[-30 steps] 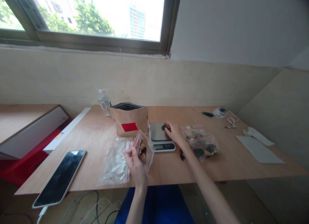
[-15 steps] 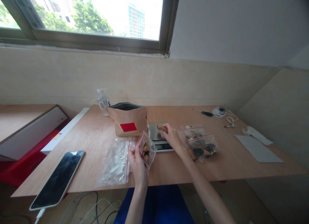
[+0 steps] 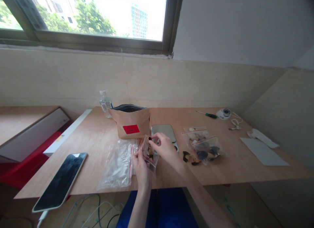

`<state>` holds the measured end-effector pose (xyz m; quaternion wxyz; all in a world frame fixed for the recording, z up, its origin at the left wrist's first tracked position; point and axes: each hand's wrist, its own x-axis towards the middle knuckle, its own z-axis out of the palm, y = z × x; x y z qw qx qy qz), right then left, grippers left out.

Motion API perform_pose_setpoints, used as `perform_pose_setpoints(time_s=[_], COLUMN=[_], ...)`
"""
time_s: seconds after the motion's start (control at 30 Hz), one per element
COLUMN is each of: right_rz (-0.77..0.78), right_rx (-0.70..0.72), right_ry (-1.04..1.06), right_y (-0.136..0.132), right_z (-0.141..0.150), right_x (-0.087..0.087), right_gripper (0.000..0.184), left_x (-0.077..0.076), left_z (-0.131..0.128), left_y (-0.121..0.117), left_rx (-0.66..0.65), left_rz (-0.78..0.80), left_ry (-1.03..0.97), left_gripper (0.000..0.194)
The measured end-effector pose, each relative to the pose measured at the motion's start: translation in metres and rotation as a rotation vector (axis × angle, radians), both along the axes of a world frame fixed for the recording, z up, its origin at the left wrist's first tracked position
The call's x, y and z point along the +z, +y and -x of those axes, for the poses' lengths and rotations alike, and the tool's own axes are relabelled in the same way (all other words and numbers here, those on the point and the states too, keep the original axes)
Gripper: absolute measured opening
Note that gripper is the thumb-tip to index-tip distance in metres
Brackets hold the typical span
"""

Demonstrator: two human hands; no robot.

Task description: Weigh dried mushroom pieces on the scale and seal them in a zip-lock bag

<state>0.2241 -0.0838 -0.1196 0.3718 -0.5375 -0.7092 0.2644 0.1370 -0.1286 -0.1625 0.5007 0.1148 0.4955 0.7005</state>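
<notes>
My left hand (image 3: 141, 164) is closed on the edge of a small clear zip bag (image 3: 153, 162) with a red seal line; brown and dark dried mushroom pieces lie inside. At the bag's mouth, my right hand (image 3: 164, 148) pinches a dried mushroom piece (image 3: 149, 138), mostly hidden by the fingers. Just behind that hand sits a kitchen scale (image 3: 165, 131) with a bare metal plate; the hand covers much of its display. Under and left of my left hand lie flat clear zip bags (image 3: 117, 167).
A brown paper pouch (image 3: 130, 123) stands open behind the bags, beside a water bottle (image 3: 106, 103). To the right are filled zip bags (image 3: 208, 149) and loose dark-edged dried pieces (image 3: 190, 158). A phone (image 3: 60, 182) overhangs the front left edge. A screwdriver (image 3: 211, 115) lies far right.
My right hand has come from over the scale plate to the mouth of the bag, carrying the mushroom piece left and nearer. The plate and the loose pieces now show more fully.
</notes>
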Motion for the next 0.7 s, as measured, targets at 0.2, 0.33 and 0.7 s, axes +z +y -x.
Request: perform_pose_setpoints(time_s=[0.2,0.33,0.7], right_rz=[-0.105,0.002,-0.035], right_rx=[0.023,0.096,-0.013], right_ry=[0.072,0.099,0.356], right_y=[-0.02,-0.044,-0.051], right_z=[-0.003,-0.012,-0.004], right_x=[0.001,-0.012,-0.025], right_gripper=[0.021,0.045,0.035], left_x=[-0.005,-0.005,0.0], left_z=[0.007,0.014,0.019], left_y=[0.003,0.006,-0.001], left_rx=[0.073,0.129,-0.091], left_rz=[-0.068,-0.094,-0.359], left_ry=[0.005,0.031,0.027], left_gripper=[0.023,0.023,0.024])
